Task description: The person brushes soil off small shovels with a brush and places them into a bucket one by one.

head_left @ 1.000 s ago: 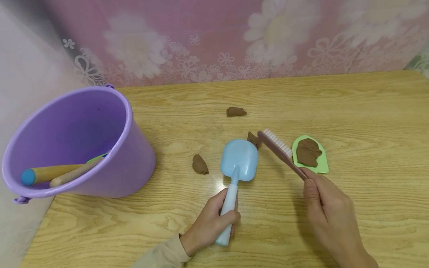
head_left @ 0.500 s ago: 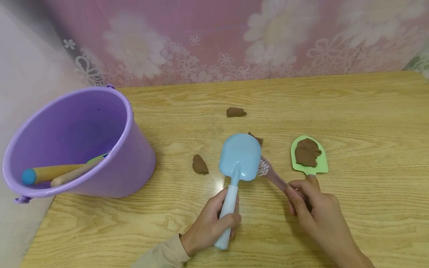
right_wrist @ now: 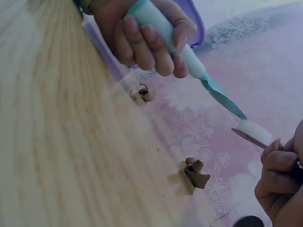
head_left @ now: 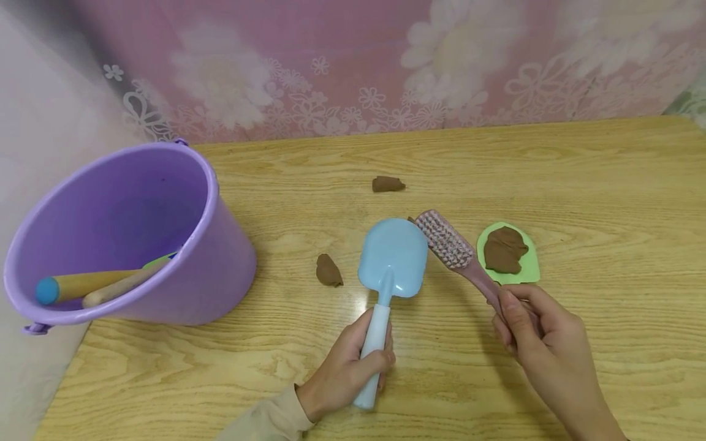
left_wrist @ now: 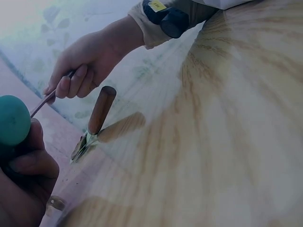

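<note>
My left hand (head_left: 355, 367) grips the pale handle of a light blue toy shovel (head_left: 393, 254), its blade pointing away from me. Between the thumb and fingers of my right hand (head_left: 546, 343) is the handle of a mauve brush (head_left: 444, 239), bristles turned up toward the head camera. The brush head lies right at the blade's right edge; in the right wrist view, the bristles (right_wrist: 255, 131) are close by the blade tip. A small brown clay-like piece (head_left: 411, 219) is mostly hidden behind the blade and brush. More brown pieces lie beyond the blade (head_left: 388, 184) and left of it (head_left: 329, 270).
A green shovel (head_left: 529, 269) bearing a brown clay-like lump (head_left: 504, 250) lies by my right hand; its wooden handle (left_wrist: 102, 111) shows in the left wrist view. A tilted purple bucket (head_left: 220, 257) at left holds a blue-ended roller (head_left: 94, 285). A flowered pink cloth (head_left: 342, 67) hangs behind the table.
The brush dipped toward me against the blade's right edge, then came back up and away, its bristles now rolled toward the camera. The blue shovel's blade has shifted slightly away from me.
</note>
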Available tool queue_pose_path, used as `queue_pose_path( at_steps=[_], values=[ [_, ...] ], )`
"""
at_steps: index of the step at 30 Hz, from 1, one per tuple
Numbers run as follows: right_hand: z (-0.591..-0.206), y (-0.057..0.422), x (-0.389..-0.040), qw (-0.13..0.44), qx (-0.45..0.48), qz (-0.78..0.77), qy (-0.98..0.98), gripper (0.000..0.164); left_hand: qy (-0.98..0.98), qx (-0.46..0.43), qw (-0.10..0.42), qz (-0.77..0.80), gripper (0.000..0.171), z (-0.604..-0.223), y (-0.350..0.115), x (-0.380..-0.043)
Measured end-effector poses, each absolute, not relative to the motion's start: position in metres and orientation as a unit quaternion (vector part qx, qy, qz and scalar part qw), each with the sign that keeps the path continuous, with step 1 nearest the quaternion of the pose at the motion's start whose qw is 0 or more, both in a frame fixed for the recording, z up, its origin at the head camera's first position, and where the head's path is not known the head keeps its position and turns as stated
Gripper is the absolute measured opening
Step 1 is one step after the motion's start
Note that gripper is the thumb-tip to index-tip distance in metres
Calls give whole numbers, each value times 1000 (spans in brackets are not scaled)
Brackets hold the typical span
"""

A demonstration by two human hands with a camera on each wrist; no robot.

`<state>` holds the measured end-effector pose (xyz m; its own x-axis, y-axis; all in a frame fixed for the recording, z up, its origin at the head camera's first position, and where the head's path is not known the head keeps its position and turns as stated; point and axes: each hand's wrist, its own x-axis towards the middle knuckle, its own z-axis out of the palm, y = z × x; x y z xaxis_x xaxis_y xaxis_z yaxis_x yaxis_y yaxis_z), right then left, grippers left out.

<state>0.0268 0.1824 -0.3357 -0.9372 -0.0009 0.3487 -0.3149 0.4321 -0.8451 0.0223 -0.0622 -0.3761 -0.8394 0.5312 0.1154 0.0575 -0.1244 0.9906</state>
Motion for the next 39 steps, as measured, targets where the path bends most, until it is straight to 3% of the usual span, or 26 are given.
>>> queue_pose_path(
  at_steps=[4,8,17,25,34,39],
  values=[
    [-341,179,26,173,141,488,-844,21,631,248,161,717,10,-376,-63,23],
    [-345,175,27,157,181,473,-848,26,619,275,149,720,10,-378,-62,22],
    [-339,183,27,129,75,569,-809,15,633,237,155,720,10,-376,-62,23],
    [-342,176,28,87,151,477,-862,17,645,212,142,721,14,-375,-61,22],
    [-337,181,30,96,54,528,-842,14,659,209,141,708,12,-376,-62,23],
    [-340,179,30,57,109,510,-851,16,665,243,132,694,11,-378,-62,24]
  ],
)
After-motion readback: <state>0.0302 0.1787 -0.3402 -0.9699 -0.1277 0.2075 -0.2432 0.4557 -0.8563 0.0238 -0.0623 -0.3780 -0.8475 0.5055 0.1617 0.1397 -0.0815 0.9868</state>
